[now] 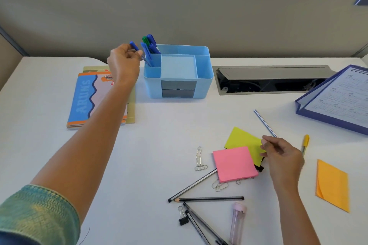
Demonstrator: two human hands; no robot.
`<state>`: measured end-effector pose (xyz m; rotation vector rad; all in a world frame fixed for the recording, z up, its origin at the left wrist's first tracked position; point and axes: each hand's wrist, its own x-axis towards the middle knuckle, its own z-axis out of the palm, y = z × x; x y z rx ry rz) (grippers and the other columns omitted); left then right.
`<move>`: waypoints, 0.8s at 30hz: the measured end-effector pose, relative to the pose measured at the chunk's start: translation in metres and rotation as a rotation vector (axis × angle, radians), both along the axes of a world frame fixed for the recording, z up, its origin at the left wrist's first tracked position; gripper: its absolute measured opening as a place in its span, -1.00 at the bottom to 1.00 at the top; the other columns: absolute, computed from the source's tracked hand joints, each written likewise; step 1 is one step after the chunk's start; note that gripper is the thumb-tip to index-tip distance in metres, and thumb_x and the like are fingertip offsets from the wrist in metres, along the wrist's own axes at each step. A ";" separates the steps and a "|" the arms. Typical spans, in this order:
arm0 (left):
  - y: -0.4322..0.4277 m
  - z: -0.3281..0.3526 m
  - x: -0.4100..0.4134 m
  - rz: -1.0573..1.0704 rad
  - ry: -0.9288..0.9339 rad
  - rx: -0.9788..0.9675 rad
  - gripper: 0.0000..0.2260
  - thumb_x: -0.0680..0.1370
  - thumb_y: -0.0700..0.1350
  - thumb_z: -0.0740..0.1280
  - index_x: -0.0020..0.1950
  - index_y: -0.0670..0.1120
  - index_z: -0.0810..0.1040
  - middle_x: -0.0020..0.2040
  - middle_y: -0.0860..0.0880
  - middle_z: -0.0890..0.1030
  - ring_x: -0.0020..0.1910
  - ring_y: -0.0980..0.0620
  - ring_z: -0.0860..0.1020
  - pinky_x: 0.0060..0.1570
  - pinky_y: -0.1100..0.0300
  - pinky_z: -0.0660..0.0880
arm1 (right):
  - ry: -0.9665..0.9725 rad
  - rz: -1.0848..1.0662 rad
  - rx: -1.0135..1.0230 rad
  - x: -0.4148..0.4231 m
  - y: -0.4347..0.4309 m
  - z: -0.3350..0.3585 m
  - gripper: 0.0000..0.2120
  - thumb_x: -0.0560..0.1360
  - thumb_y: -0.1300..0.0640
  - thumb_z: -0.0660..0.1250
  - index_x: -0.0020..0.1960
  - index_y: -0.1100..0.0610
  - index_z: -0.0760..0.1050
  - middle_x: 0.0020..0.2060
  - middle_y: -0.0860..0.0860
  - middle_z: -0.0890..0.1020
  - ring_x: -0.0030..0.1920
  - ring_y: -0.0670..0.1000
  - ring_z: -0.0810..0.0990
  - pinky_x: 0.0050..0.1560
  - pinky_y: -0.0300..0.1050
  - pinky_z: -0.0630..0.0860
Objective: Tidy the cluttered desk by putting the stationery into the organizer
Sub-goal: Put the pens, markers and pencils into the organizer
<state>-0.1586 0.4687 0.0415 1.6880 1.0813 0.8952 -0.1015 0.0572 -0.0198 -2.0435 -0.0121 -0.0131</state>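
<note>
A grey fabric partition (pixel 179 16) backs the white bench (pixel 159 135). An open metal cable hatch (pixel 272 79) sits just right of the light-blue plastic organizer (pixel 179 87), which stands at the rear centre with two dark grey drawers in its front. Two stacked notebooks (pixel 89 97) lie to its left, partly hidden under the left forearm. A blue tray holding a spiral-bound calendar (pixel 338 101) lies at far right.

The left hand (pixel 124 63) is just beside the organizer's left wall, its fingers (pixel 137 53) pinching a blue-capped pen (pixel 133 45), tilted toward the rear-left compartment. Four capped pens (pixel 150 45) stand in that compartment, three blue and one green.

The right hand (pixel 282 157) is over the near-right clutter, fingers curled round a slim blue-striped pencil (pixel 264 123) that points toward the hatch.

Three square sticky-note pads lie here: a yellow pad (pixel 243 139), a pink pad (pixel 235 163) overlapping it, and an orange pad (pixel 332 185) well apart at right. The pink pad covers the end of a silver-striped pencil (pixel 191 188) and part of one of two clusters of wire paper clips (pixel 200 160). One yellow pen (pixel 305 144) lies beside the right hand. Three dark pencils (pixel 209 198), one black binder clip (pixel 182 219) and one translucent pink tube (pixel 237 223) lie nearest.
</note>
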 end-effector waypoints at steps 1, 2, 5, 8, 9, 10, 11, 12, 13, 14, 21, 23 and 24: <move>-0.001 -0.001 0.000 -0.009 0.029 0.003 -0.87 0.51 -0.10 0.43 0.02 -0.11 0.64 -0.13 -0.05 0.70 -0.08 0.00 0.68 0.04 0.02 0.61 | -0.056 -0.028 -0.070 0.002 -0.006 -0.001 -0.88 0.48 0.25 0.37 -0.07 0.09 0.65 -0.20 0.13 0.67 -0.35 -0.02 0.63 -0.18 -0.23 0.52; -0.002 -0.002 -0.001 -0.018 0.047 0.000 -0.84 0.51 -0.08 0.44 0.05 -0.10 0.65 -0.13 -0.03 0.70 -0.07 0.00 0.68 0.05 0.02 0.61 | -0.118 -0.059 -0.167 0.004 -0.013 -0.001 -0.89 0.48 0.25 0.38 -0.04 0.13 0.65 -0.17 0.14 0.67 -0.29 0.04 0.62 -0.18 -0.22 0.47; -0.008 -0.002 -0.004 -0.020 0.043 -0.015 -0.78 0.51 -0.06 0.44 0.13 -0.08 0.65 -0.08 0.03 0.69 -0.08 0.10 0.66 0.05 0.12 0.61 | -0.190 -0.163 -0.413 0.013 -0.033 -0.001 -0.83 0.47 0.25 0.38 0.04 0.25 0.62 -0.08 0.26 0.60 -0.10 0.24 0.56 -0.02 -0.03 0.43; -0.016 0.001 -0.009 0.055 0.012 0.028 -0.78 0.54 -0.06 0.39 0.16 -0.06 0.63 -0.07 0.07 0.68 -0.13 0.22 0.63 -0.02 0.33 0.55 | -0.091 -0.248 -0.541 0.019 -0.050 -0.004 -0.67 0.48 0.17 0.40 0.16 0.33 0.53 0.04 0.38 0.52 0.08 0.38 0.45 0.10 0.16 0.40; -0.019 0.002 -0.012 0.080 -0.019 0.053 -0.78 0.54 -0.08 0.38 0.17 -0.07 0.62 -0.06 0.07 0.67 -0.13 0.23 0.62 -0.02 0.36 0.54 | -0.053 -0.261 -0.560 0.020 -0.054 -0.005 -0.63 0.48 0.13 0.40 0.18 0.35 0.50 0.05 0.39 0.52 0.11 0.39 0.44 0.11 0.18 0.39; -0.024 0.003 -0.015 0.091 -0.065 0.077 -0.78 0.55 -0.10 0.37 0.18 -0.08 0.61 -0.04 0.07 0.66 -0.11 0.23 0.61 -0.02 0.38 0.54 | -0.025 -0.262 -0.570 0.021 -0.057 -0.005 -0.62 0.49 0.10 0.38 0.18 0.35 0.49 0.04 0.38 0.54 0.11 0.38 0.44 0.12 0.18 0.39; -0.030 0.004 -0.018 0.092 -0.110 0.107 -0.78 0.55 -0.12 0.36 0.19 -0.09 0.60 -0.02 0.07 0.66 -0.10 0.26 0.60 -0.02 0.41 0.53 | -0.006 -0.255 -0.573 0.023 -0.059 -0.006 -0.63 0.51 0.09 0.37 0.16 0.36 0.49 0.02 0.38 0.56 0.11 0.38 0.45 0.11 0.17 0.39; -0.038 0.005 -0.021 0.090 -0.144 0.143 -0.77 0.55 -0.13 0.34 0.19 -0.09 0.59 -0.01 0.08 0.65 -0.10 0.29 0.58 -0.03 0.43 0.51 | 0.006 -0.246 -0.574 0.024 -0.060 -0.006 -0.65 0.52 0.10 0.35 0.15 0.36 0.51 0.00 0.38 0.58 0.09 0.38 0.46 0.10 0.17 0.39; -0.046 0.006 -0.023 0.086 -0.171 0.175 -0.77 0.55 -0.13 0.33 0.20 -0.08 0.58 -0.02 0.11 0.64 -0.10 0.32 0.58 -0.04 0.45 0.50 | 0.012 -0.241 -0.573 0.025 -0.061 -0.006 -0.67 0.52 0.10 0.34 0.13 0.36 0.52 -0.02 0.38 0.58 0.08 0.38 0.48 0.09 0.17 0.40; -0.055 0.007 -0.025 0.075 -0.197 0.198 -0.77 0.54 -0.13 0.32 0.19 -0.07 0.58 -0.04 0.14 0.63 -0.09 0.33 0.58 -0.04 0.44 0.50 | 0.016 -0.236 -0.567 0.026 -0.061 -0.006 -0.69 0.53 0.11 0.34 0.11 0.36 0.54 -0.03 0.37 0.59 0.06 0.38 0.49 0.07 0.17 0.42; -0.128 0.000 -0.029 -0.174 -0.235 0.197 -0.84 0.58 -0.08 0.33 0.13 -0.03 0.61 0.00 0.06 0.67 -0.07 0.24 0.60 -0.05 0.25 0.56 | 0.101 -0.235 -0.380 0.032 -0.069 -0.002 -0.81 0.46 0.16 0.39 0.01 0.24 0.64 -0.10 0.23 0.68 -0.05 0.27 0.56 0.02 0.02 0.46; -0.150 -0.006 -0.028 -0.290 -0.213 0.098 -0.89 0.56 -0.12 0.37 0.06 -0.06 0.65 -0.08 0.05 0.69 -0.17 0.24 0.59 -0.10 0.26 0.56 | 0.040 -0.246 -0.314 0.028 -0.067 0.001 -0.83 0.46 0.14 0.39 -0.02 0.21 0.65 -0.15 0.18 0.68 -0.14 0.17 0.55 -0.03 -0.05 0.45; -0.159 -0.008 -0.027 -0.356 -0.181 0.021 -0.91 0.55 -0.12 0.39 0.01 -0.07 0.66 -0.13 0.04 0.70 -0.19 0.18 0.61 -0.09 0.22 0.57 | 0.010 -0.228 -0.259 0.023 -0.062 0.004 -0.84 0.45 0.13 0.40 -0.03 0.18 0.65 -0.20 0.14 0.67 -0.17 0.14 0.56 -0.07 -0.09 0.45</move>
